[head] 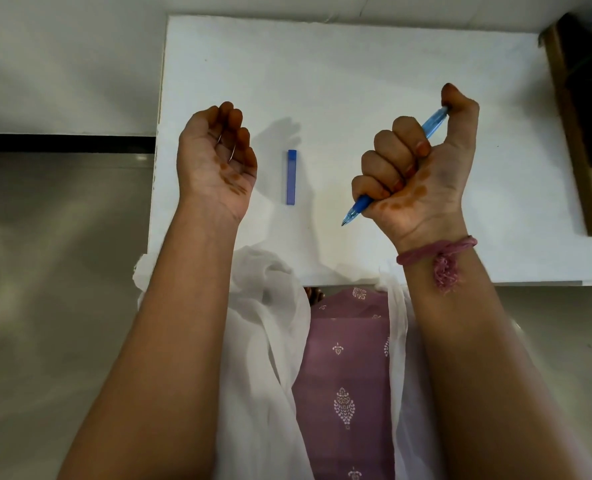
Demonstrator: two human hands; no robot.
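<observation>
Above the white table (356, 64) both forearms rise, palms up; the right hand (415, 161) is fisted round a blue pen (358, 207), thumb on its top end; the left hand (218, 157) cups loosely, fingers half curled; a slim blue case (291, 176) lies flat between them.

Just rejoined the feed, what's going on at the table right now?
A person's right hand grips a blue mechanical pencil in a fist, thumb on its top end. The left hand is raised palm up, fingers loosely curled. A slim blue lead case lies on the white table between them.
</observation>
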